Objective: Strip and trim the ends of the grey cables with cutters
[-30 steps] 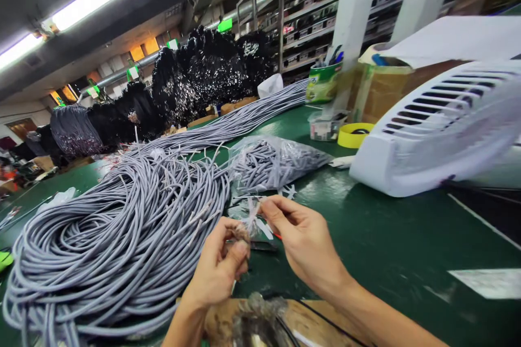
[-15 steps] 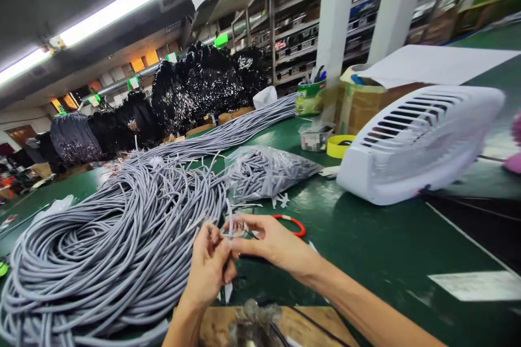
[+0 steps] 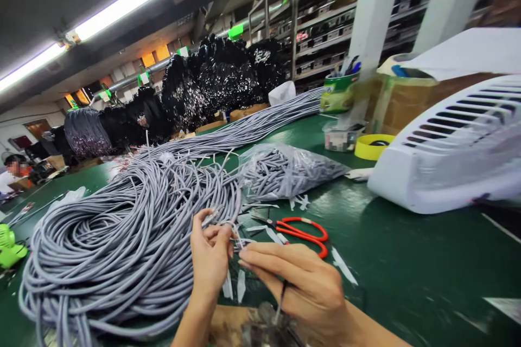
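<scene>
My left hand [image 3: 209, 255] is closed at the right edge of the grey cable coil [image 3: 122, 238], its thumb and fingers pinching thin pale wires [image 3: 236, 232] at what looks like a cable end. Just to the right, my right hand [image 3: 303, 282] has thumb and fingertips pressed together on the tip of the same pale wires. A dark strand passes by its palm; whether it is held cannot be seen. Beyond the right hand lie red-handled scissors [image 3: 303, 233], with white scraps [image 3: 344, 265] scattered about them on the green tabletop [image 3: 407, 260].
Behind the hands rests a clear bag of short grey cable pieces [image 3: 285, 173]. A white fan-like housing [image 3: 439, 173], yellow tape roll [image 3: 372, 146], plastic tub [image 3: 341, 138] and green can [image 3: 340, 92] stand rightward. Below the hands is a wooden board [image 3: 228, 322]; a person sits far left.
The view has swung left. My right hand has moved down and nearer, turning its back upward and uncovering the scissors. My left hand keeps its pinch near the coil.
</scene>
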The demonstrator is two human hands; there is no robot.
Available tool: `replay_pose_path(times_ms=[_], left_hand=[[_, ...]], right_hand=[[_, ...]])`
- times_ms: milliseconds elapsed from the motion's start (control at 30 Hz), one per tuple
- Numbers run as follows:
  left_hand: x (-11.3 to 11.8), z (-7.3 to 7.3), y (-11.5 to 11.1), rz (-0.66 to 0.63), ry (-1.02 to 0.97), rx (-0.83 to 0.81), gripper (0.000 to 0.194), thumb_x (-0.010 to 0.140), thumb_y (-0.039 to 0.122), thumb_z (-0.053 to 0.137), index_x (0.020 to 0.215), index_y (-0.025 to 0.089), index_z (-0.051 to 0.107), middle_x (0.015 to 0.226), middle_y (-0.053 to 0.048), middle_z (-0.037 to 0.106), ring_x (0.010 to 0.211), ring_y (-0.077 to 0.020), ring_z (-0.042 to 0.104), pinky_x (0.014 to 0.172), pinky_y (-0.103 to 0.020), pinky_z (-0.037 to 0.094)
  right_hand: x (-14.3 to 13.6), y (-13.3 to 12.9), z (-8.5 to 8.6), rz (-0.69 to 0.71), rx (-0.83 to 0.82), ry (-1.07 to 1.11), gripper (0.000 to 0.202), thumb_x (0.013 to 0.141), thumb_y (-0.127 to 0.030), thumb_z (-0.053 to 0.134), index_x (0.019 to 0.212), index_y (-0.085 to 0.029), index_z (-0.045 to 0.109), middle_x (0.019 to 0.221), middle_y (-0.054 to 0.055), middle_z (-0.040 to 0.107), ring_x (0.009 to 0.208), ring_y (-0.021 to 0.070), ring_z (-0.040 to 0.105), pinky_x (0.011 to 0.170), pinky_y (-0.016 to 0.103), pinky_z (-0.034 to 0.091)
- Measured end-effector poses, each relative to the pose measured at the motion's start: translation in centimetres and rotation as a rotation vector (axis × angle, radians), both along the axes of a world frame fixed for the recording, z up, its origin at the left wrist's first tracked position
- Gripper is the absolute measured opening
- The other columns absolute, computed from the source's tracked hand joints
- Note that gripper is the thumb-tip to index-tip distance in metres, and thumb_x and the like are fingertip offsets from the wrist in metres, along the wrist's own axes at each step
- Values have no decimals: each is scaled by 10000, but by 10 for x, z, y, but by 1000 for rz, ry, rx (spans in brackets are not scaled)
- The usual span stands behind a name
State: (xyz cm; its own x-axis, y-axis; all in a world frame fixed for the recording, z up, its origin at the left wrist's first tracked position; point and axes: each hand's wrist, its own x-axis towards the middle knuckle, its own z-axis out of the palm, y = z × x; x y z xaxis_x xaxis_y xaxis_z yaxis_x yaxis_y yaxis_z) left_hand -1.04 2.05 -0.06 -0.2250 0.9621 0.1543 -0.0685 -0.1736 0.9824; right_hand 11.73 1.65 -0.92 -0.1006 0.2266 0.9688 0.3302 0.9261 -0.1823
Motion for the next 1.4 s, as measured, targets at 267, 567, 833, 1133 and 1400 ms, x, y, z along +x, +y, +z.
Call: replay_pose_path(times_ms=[267, 567, 833, 1133, 1400], left_hand=[[-8, 6, -5, 101, 226, 109, 192, 599, 308, 704, 600, 116, 693, 503, 3, 544, 446, -90, 434, 438, -210, 347], [2, 6, -10, 26, 80, 47, 400, 639, 434, 671, 856, 99, 690, 501, 42, 471, 325, -25, 310, 314, -166, 230], [3, -1, -13, 14, 194, 151, 272, 714, 349, 643, 861, 131, 712, 554, 25, 471, 404, -59, 404, 375, -179, 331], [0, -4, -13, 98, 357, 297, 167, 771, 231, 593, 884, 180, 705, 682, -20, 589, 539, -105, 526, 476, -189, 425], [0, -5, -14, 97, 364, 303, 162, 769, 207, 601, 886, 192, 711, 702, -19, 597, 555, -108, 548, 499, -188, 444]], right_hand=[[12, 10, 8, -204, -426, 401, 78, 764, -271, 598, 810, -212, 580, 543, -35, 534, 411, 98, 495, 370, 197, 408], [-8, 4, -7, -4, -464, -26, 240, 884, -155, 367, 708, -198, 525, 596, -15, 610, 494, 109, 579, 482, 197, 444], [-5, 6, -5, -10, -481, 5, 246, 883, -159, 379, 672, -200, 499, 573, -17, 599, 472, 109, 565, 470, 192, 426], [-4, 4, -4, 51, -590, -13, 260, 879, -203, 373, 671, -199, 529, 553, -13, 599, 487, 125, 581, 476, 203, 438], [-4, 3, -2, 68, -603, -21, 291, 879, -213, 361, 659, -193, 551, 562, 3, 628, 475, 126, 580, 451, 204, 426]])
